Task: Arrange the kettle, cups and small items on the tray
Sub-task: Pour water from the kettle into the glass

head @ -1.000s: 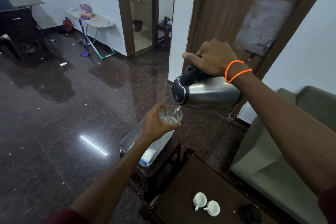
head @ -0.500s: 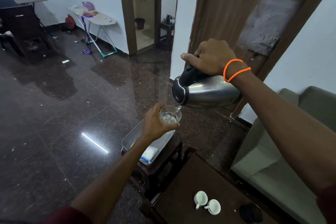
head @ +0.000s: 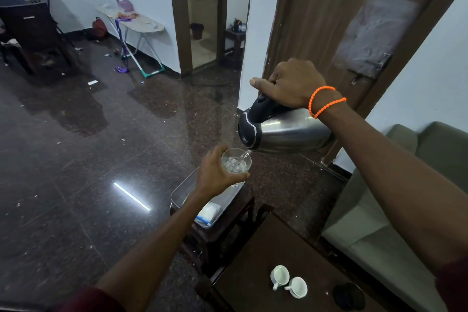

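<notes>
Steel kettle [head: 286, 132], gripped by its handle in the right hand [head: 291, 83], pours into a glass [head: 236, 162] that the left hand [head: 217, 175] clasps above the tray [head: 182, 191]; I'd tip gently, keeping spout over rim.

Tray [head: 181, 191] at centre frame half covered by left hand [head: 217, 175] and forearm; contents beyond a white packet [head: 209, 213] unreadable. Kettle [head: 286, 132] handle mostly hidden under right hand [head: 291, 83]. Sofa [head: 395, 210] cut off at right edge.
</notes>
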